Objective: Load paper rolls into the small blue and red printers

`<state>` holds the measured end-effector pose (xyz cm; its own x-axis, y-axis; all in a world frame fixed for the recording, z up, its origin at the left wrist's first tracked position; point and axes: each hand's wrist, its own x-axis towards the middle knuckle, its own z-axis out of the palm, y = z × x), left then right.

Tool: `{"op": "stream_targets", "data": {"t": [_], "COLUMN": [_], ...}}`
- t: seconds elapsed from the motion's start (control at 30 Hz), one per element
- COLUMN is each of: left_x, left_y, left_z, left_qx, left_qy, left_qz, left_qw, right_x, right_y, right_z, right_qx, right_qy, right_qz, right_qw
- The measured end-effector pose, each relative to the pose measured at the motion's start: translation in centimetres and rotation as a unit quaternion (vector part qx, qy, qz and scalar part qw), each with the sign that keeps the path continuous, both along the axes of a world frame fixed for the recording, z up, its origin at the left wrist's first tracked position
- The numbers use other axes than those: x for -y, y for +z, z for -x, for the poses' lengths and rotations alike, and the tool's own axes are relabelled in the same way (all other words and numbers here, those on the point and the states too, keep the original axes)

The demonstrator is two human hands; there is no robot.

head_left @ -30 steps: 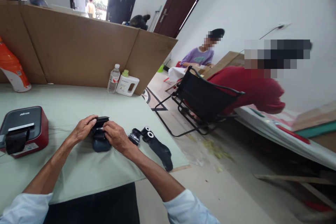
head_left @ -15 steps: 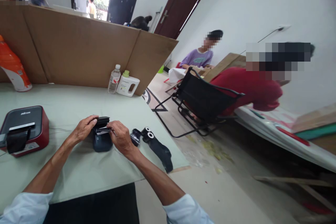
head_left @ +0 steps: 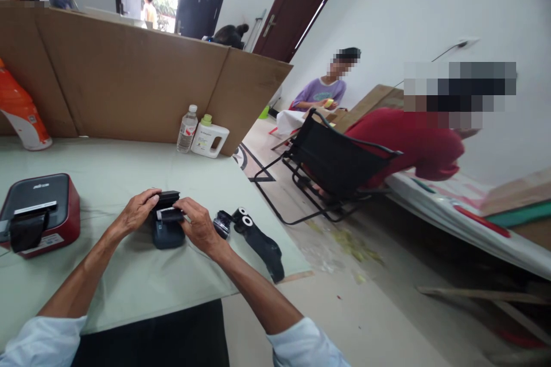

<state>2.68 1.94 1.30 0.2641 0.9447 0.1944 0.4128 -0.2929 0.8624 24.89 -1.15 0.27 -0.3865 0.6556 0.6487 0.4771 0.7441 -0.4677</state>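
Observation:
A small dark blue-grey device [head_left: 167,238], which looks like a portable label printer, sits on the table with its black lid [head_left: 169,199] raised. My left hand [head_left: 140,209] is closed on the left edge of that lid, thumb on top. Between the fingertips of my right hand [head_left: 200,225] is a black strip [head_left: 172,215] with a white end, lying over the device's opening. Whether the strip joins the device I cannot tell. Just right of my right hand lie a shiny clear-and-black round piece [head_left: 222,225] and a black handle [head_left: 262,246] with two white rings.
On the left stands a larger red and black label printer [head_left: 45,212]. An orange bottle [head_left: 23,109], a clear water bottle [head_left: 187,131] and a white jug [head_left: 209,139] stand along a cardboard screen [head_left: 142,80]. Beyond the table's right edge are a black folding chair [head_left: 340,155] and seated people.
My right fingers have tilted the black strip, so its dark face and white end show more. My left hand stays put. A person in purple now holds up something yellow.

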Motion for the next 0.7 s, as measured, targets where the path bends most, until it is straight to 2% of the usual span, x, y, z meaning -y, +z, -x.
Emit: {"op": "stream_targets", "data": {"t": [0.13, 0.3, 0.4, 0.6, 0.7], "left_x": [0.1, 0.0, 0.0, 0.0, 0.0], "left_y": [0.0, -0.1, -0.1, 0.0, 0.1], "left_z": [0.0, 0.1, 0.1, 0.0, 0.0], "left_qx": [0.005, 0.006, 0.000, 0.003, 0.002], "left_qy": [0.002, 0.000, 0.001, 0.002, -0.001], "left_qz": [0.001, 0.006, 0.008, -0.002, -0.003], "left_qw": [1.000, 1.000, 1.000, 1.000, 1.000], "right_x": [-0.5, -0.7, -0.7, -0.3, 0.1], "right_y": [0.9, 1.1, 0.8, -0.6, -1.4], "right_z": [-0.3, -0.3, -0.3, 0.6, 1.2], "right_qx": [0.059, 0.118, 0.092, -0.045, -0.061], "right_qy": [0.010, -0.005, -0.006, -0.037, -0.050], "right_qz": [0.015, 0.023, 0.007, -0.020, -0.028], "right_qw": [0.998, 0.993, 0.996, 0.998, 0.996]}}
